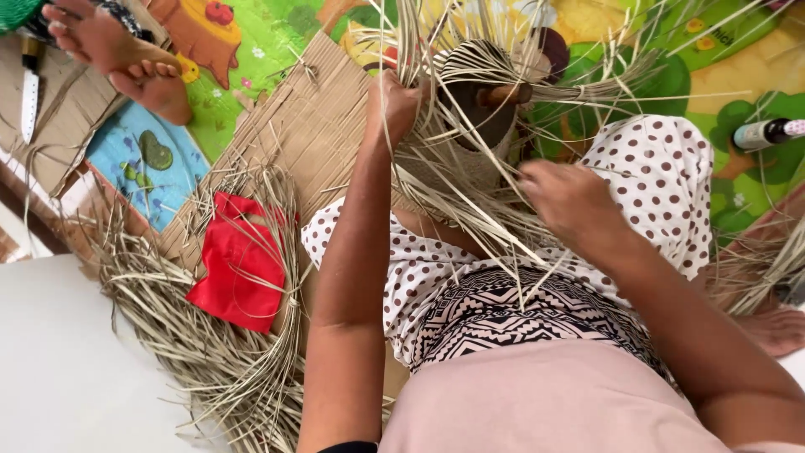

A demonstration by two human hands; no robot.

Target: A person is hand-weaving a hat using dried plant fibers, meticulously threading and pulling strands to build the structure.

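Down on the lap sits one half-woven basket [470, 109], strands fanning out. Left hand [392, 105] closes its grip on the strands at its rim; right hand [566, 197] pinches strands beside it. One red cloth [239, 264] lies left.

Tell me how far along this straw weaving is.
Done: a tightly woven pale straw crown already sits over a dark rounded mould. In hand: the left hand grips strands at the woven edge, and the right hand works loose strands. Left: many long unwoven straw ends fan outward, and a heap of loose pale straw lies around a red cloth.
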